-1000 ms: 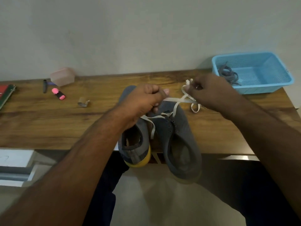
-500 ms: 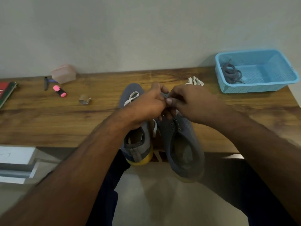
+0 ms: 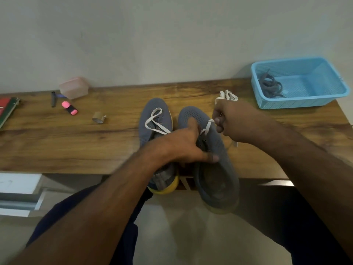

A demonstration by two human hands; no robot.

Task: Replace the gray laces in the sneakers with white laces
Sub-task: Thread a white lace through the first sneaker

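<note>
The left hand (image 3: 183, 144) covers the eyelet rows of both sneakers (image 3: 214, 169), so the lacing there is unseen. The right hand (image 3: 235, 123) hides most of a white lace (image 3: 207, 127). A red book (image 3: 7, 109) is cut by the left edge.

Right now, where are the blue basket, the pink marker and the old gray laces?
blue basket (image 3: 298, 102): head view, on its front wall.
pink marker (image 3: 70, 108): head view, on the middle of its body.
gray laces (image 3: 270, 88): head view, on the tangled bundle inside the basket.
</note>
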